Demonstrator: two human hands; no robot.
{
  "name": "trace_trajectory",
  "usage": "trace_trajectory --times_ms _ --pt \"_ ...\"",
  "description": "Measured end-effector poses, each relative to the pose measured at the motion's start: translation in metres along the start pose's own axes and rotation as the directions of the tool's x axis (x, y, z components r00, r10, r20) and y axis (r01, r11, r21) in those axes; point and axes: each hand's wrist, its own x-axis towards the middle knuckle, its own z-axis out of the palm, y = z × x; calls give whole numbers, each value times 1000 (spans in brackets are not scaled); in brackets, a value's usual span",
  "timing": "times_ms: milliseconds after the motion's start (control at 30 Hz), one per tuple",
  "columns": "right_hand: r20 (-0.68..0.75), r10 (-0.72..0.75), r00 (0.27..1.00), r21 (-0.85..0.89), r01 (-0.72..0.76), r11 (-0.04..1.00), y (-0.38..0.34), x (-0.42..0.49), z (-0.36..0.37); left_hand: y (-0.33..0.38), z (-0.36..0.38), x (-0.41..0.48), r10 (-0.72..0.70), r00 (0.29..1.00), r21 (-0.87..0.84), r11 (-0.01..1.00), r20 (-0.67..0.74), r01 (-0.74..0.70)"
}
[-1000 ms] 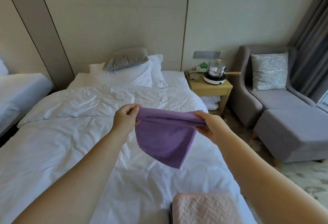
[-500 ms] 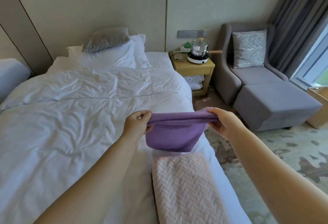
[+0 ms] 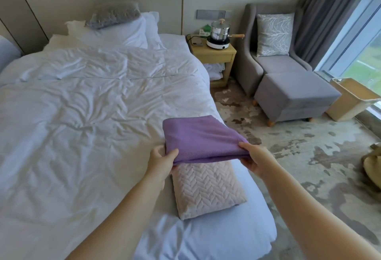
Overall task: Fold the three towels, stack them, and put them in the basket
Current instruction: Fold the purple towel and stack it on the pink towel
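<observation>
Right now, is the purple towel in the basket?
No: the left hand and right hand hold the purple towel over the pink towel; the basket stands on the floor.

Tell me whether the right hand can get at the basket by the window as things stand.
Probably not. The right hand pinches the purple towel over the bed, and the basket stands on the floor beyond the footstool; reaching it likely means walking over.

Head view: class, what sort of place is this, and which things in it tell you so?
Most likely a hotel bedroom: a bed made up in white, a wooden bedside table beside it, and a grey armchair with a footstool by the curtain.
</observation>
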Motion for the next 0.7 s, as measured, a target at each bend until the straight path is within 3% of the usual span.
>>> trace_trajectory --times_ms 267,433,600,700 --pt "2 89 996 -183 -87 979 92 16 -43 -111 -15 -15 -310 950 120 945 44 303" --pt "38 118 992 -435 -89 896 122 30 -51 -151 -17 -19 -386 922 153 910 -34 386" --pt "94 140 986 -641 -48 766 108 41 -52 -146 -9 -9 -370 921 448 808 -122 383" --pt "147 183 972 -727 -19 687 83 57 -51 -124 -4 12 -386 917 397 830 -98 391"
